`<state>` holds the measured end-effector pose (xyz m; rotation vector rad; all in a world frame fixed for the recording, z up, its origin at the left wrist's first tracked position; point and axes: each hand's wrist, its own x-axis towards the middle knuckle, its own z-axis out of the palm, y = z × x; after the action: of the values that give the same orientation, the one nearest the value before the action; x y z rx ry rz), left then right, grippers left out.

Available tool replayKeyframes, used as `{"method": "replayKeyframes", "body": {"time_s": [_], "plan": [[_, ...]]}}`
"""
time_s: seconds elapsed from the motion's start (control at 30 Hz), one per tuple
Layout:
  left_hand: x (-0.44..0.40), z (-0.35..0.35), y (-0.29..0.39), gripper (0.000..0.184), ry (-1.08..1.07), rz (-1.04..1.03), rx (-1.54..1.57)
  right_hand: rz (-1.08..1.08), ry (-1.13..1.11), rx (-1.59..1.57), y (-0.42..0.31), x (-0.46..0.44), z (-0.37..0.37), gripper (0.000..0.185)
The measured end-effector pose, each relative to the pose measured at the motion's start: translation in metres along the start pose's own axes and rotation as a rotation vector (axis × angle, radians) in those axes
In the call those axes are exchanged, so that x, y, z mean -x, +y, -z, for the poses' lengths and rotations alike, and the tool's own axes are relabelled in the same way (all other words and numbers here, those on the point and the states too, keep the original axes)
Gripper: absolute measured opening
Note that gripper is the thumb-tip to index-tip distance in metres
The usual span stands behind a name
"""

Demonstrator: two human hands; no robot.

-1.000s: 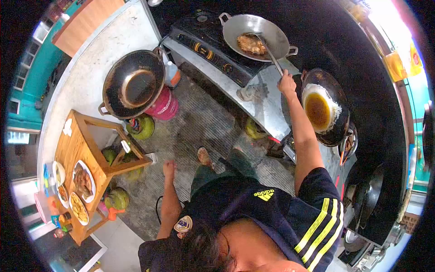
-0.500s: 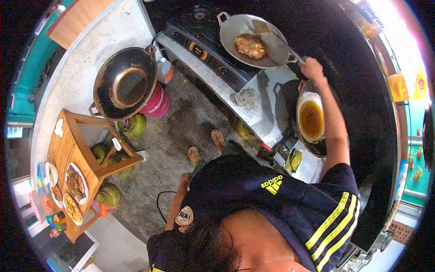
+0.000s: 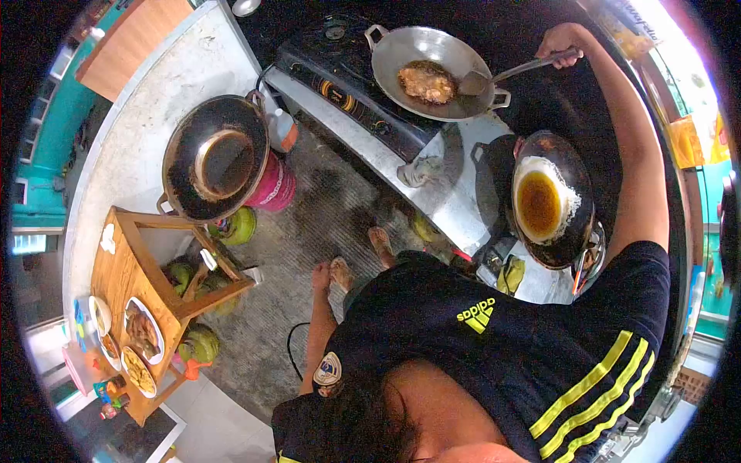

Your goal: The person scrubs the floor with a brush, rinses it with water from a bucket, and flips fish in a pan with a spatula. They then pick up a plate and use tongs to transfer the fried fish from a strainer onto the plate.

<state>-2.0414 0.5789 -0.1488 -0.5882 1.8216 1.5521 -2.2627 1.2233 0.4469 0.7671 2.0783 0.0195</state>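
Note:
My right hand [image 3: 566,48] is closed around the handle end of a metal spatula [image 3: 532,68]. The spatula's blade rests inside a grey wok [image 3: 428,45] on the stove, at the wok's right side. Beside the blade, a browned piece of food [image 3: 427,82] lies in bubbling oil. Below my right arm sits a second, dark wok [image 3: 552,143] with brown oil and pale foam. My left hand [image 3: 321,276] hangs low at my side over the floor, near my feet; its fingers are too small to make out.
A black gas stove [image 3: 347,92] stands on a counter with a grey cloth [image 3: 421,171]. At left, a large dark wok [image 3: 181,147] sits by a pink bucket [image 3: 274,185]. A wooden stool [image 3: 127,255] carries plates of food; green gas cylinders [image 3: 202,343] stand below.
My right hand has moved up and outward to the right. The spatula's blade has shifted from the wok's far side to its right side, next to the food.

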Motion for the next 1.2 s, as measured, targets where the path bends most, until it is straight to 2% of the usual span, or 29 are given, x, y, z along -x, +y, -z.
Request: {"method": "replayKeyframes", "body": {"time_s": [0.07,0.13,0.2,0.27,0.3,0.33,0.4,0.43,0.5,0.57,0.63,0.7,0.8,0.9,1.0,1.1,1.2], "plan": [[0.005,0.004,0.001,0.035,0.087,0.068,-0.083,-0.063,-0.108,0.015,-0.007,0.002,0.009,0.036],[0.009,0.007,-0.012,0.036,0.06,0.112,-0.027,-0.162,-0.18,0.018,-0.026,0.013,0.012,0.042],[0.005,0.002,-0.039,0.035,0.11,0.211,0.014,0.019,-0.075,0.11,0.011,-0.017,0.009,0.043],[-0.012,0.029,-0.085,0.031,-0.138,0.356,0.219,-0.148,-0.051,0.1,-0.019,0.006,-0.013,0.039],[-0.014,0.038,-0.095,0.029,-0.263,0.425,0.324,-0.109,-0.126,-0.026,0.004,-0.024,-0.013,0.034],[-0.007,0.035,-0.094,0.028,-0.179,0.41,0.278,-0.079,-0.205,-0.156,0.029,-0.055,-0.014,0.03],[0.017,0.018,-0.085,0.024,-0.01,0.376,0.191,0.01,-0.226,-0.206,0.034,-0.062,-0.04,0.027],[0.019,0.018,-0.08,0.024,-0.006,0.377,0.154,0.057,-0.235,-0.231,0.033,-0.059,-0.057,0.025],[0.022,0.02,-0.068,0.023,0.004,0.38,0.078,0.147,-0.254,-0.487,0.03,-0.059,-0.101,0.026],[0.029,0.021,-0.046,0.023,0.038,0.34,0.07,0.31,-0.174,-0.633,0.021,-0.063,-0.147,0.032],[0.028,0.024,-0.031,0.023,0.051,0.306,0.047,0.329,0.078,-0.741,0.004,-0.056,-0.185,0.038],[0.019,0.03,-0.022,0.024,0.045,0.272,0.01,0.381,0.097,-0.907,-0.006,-0.084,-0.225,0.038],[-0.005,0.038,-0.016,0.025,0.02,0.234,-0.049,0.33,0.254,-0.947,-0.035,-0.081,-0.25,0.037],[-0.026,0.043,-0.013,0.026,-0.004,0.203,-0.099,0.359,0.299,-1.046,-0.056,-0.075,-0.264,0.037],[-0.012,0.029,0.014,0.028,0.113,0.065,0.017,0.354,0.331,-1.091,-0.061,-0.084,-0.272,0.035],[0.009,0.032,0.048,0.029,-0.019,0.146,-0.132,0.335,0.368,-1.095,-0.065,-0.084,-0.276,0.035],[-0.013,0.031,0.01,0.03,0.03,0.213,-0.137,0.304,0.431,-1.068,-0.069,-0.081,-0.269,0.037]]}}
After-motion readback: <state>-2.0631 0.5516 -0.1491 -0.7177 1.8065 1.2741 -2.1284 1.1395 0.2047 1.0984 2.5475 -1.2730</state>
